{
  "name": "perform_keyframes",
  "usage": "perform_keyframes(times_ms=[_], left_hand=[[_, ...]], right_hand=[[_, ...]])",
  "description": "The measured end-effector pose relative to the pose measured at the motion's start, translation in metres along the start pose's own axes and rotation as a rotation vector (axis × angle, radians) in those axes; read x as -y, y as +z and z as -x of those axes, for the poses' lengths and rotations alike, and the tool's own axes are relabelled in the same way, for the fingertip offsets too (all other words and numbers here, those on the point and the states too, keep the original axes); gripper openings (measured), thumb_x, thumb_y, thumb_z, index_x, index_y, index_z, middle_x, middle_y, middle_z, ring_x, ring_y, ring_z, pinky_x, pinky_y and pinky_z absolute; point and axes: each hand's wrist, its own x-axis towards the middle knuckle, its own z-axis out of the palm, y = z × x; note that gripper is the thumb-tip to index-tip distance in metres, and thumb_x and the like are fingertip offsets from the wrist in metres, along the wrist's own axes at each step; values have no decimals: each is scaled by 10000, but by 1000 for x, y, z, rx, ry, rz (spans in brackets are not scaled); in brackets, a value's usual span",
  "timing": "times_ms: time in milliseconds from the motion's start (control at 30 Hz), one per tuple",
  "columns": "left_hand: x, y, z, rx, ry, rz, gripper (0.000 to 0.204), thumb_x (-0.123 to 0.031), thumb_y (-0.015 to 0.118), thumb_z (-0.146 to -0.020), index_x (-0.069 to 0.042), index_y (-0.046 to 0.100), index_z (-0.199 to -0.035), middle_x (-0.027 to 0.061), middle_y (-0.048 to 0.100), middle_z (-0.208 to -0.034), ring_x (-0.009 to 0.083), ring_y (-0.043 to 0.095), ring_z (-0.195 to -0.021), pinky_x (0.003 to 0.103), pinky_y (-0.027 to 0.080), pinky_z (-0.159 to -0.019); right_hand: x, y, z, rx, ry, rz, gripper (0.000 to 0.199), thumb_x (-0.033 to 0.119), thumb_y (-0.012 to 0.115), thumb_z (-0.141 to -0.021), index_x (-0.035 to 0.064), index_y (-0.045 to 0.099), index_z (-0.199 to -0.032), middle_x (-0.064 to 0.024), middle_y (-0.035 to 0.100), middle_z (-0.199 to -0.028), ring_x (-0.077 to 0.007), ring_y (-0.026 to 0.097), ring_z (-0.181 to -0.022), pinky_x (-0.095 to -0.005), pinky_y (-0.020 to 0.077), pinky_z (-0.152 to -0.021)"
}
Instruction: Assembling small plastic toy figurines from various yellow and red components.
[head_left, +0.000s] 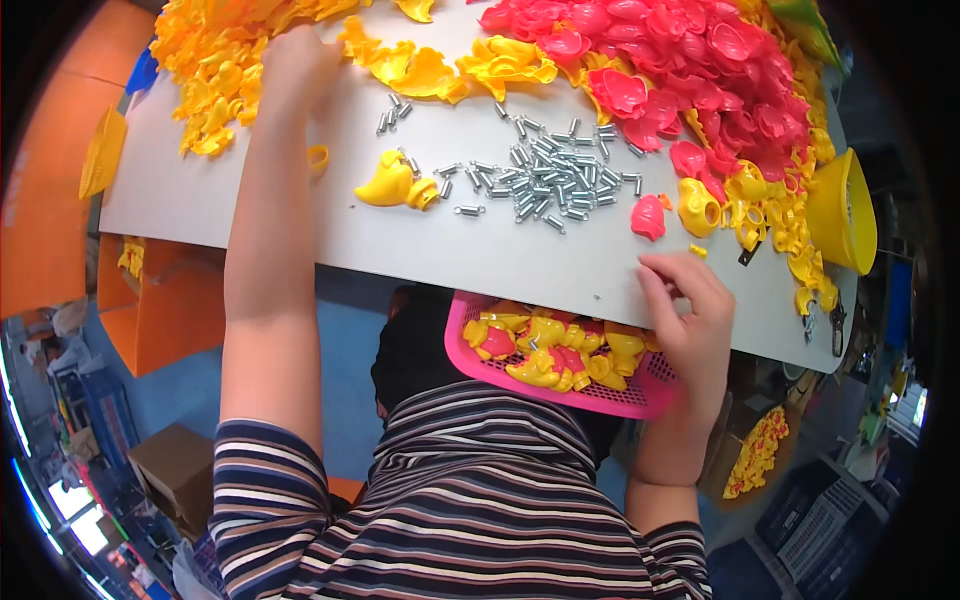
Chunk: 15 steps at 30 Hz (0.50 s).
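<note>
Here the grey worktable (300, 215) stretches under both hands, above a blue floor with orange crates off to the left. The left hand (292, 62) reaches into the yellow plastic parts (210, 70) (its grip cannot be told), red parts (690, 60) heaped beyond the right. The right hand (690, 310), fingers curled, pinches something small at the table edge, beside the pink basket (640, 395), with metal springs (545, 180) between the hands.

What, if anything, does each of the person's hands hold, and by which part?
The left hand reaches into the pile of yellow plastic parts; any grip is hidden. The right hand rests fingers-down on the table edge; whether it holds anything cannot be told.
</note>
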Motion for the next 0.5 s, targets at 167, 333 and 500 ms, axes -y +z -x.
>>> perform_keyframes(times_ms=[167, 333, 500], left_hand=[[12, 17, -1, 36, -56, -24, 316, -329, 585, -891, -169, 704, -1136, 87, 699, -1125, 328, 611, -1107, 455, 486, -929], [18, -22, 13, -271, -28, 291, 276, -263, 648, -864, -106, 705, -1084, 90, 713, -999, 221, 667, -943, 347, 515, -847], [-46, -68, 134, 293, 256, 1374, 256, -156, 709, -832, -63, 692, -1070, 53, 704, -986, 152, 671, -883, 282, 529, -803]], right_hand=[[2, 35, -33, 60, -222, 15, 136, 32, 702, -834, -2, 676, -963, -82, 652, -862, -158, 594, -657, -263, 465, -568], [-4, 52, -44, 64, -324, 231, 111, 50, 697, -838, 4, 666, -934, -100, 608, -828, -206, 617, -674, -303, 485, -605], [-4, 41, -39, 152, -223, 233, 153, 20, 664, -859, 6, 641, -1010, -89, 632, -862, -190, 650, -732, -296, 496, -627]])
